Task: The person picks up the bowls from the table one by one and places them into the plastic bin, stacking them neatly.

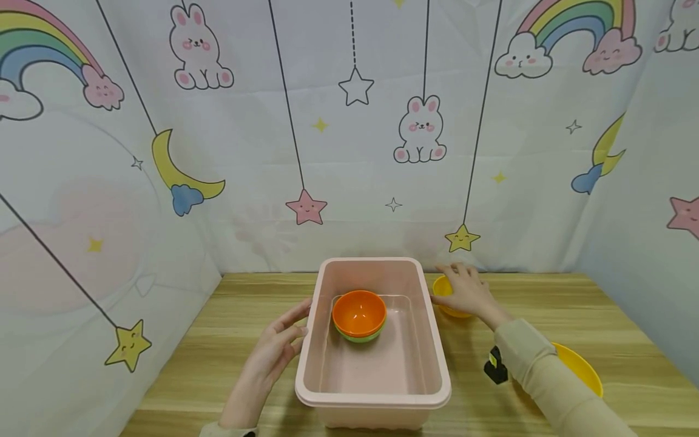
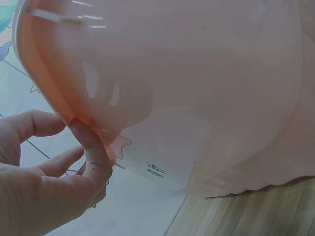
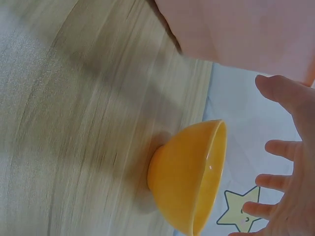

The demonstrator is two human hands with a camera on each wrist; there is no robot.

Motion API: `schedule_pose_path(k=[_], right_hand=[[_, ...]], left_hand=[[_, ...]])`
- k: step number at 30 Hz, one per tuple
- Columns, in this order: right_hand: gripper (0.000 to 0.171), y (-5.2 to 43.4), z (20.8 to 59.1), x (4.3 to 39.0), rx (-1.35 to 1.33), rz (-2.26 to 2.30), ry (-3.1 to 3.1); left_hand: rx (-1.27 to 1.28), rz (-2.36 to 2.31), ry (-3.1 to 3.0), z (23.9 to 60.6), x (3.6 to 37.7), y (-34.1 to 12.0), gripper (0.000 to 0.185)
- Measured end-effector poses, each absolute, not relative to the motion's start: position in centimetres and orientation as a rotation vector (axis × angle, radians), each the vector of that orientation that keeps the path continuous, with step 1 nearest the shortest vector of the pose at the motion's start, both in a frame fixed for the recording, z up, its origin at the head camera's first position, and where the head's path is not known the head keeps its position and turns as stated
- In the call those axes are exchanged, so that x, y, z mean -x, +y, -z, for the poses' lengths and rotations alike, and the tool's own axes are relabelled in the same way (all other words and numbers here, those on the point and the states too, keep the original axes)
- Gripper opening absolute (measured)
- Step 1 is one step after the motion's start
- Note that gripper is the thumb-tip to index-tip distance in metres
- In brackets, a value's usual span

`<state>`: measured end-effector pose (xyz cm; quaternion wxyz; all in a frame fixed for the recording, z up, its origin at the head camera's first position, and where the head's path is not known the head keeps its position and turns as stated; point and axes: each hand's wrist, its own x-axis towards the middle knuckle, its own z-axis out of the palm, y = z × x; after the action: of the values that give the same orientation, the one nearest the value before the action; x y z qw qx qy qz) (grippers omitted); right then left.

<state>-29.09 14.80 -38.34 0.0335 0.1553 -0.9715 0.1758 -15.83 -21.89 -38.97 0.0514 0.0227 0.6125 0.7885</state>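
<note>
A pink plastic bin [image 1: 360, 400] stands on the table, holding an orange bowl [image 1: 360, 312] set in a green bowl [image 1: 361, 337]. My left hand [image 1: 275, 346] is at the bin's left side; in the left wrist view its thumb and a bent finger [image 2: 91, 147] pinch the rim lip. To the bin's right, a small yellow bowl [image 3: 182, 177] sits upright on the wood. Over this bowl my right hand [image 1: 466, 291] reaches with fingers spread, and a gap shows between fingertips and bowl in the right wrist view.
A larger yellow dish [image 1: 579, 367] lies at the right, partly hidden by my right sleeve [image 1: 546, 370]. A black device [image 1: 496, 365] shows at the right cuff. Behind the wooden table [image 1: 262, 291] hangs a white cloth [image 1: 355, 158] printed with rabbits and stars.
</note>
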Motion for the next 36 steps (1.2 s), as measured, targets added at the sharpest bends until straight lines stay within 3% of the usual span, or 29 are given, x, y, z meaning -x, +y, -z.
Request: schedule_pose_path(k=[13, 36], right_hand=[[0.084, 15.2, 39.4, 29.9, -0.436, -0.541, -3.079], [0.083, 15.2, 39.8, 30.2, -0.444, -0.538, -3.126]], left_hand=[[-0.061, -2.402, 1.864, 39.0, 15.9, -21.9, 0.062], [-0.066, -2.406, 1.863, 39.1, 15.9, -21.9, 0.061]])
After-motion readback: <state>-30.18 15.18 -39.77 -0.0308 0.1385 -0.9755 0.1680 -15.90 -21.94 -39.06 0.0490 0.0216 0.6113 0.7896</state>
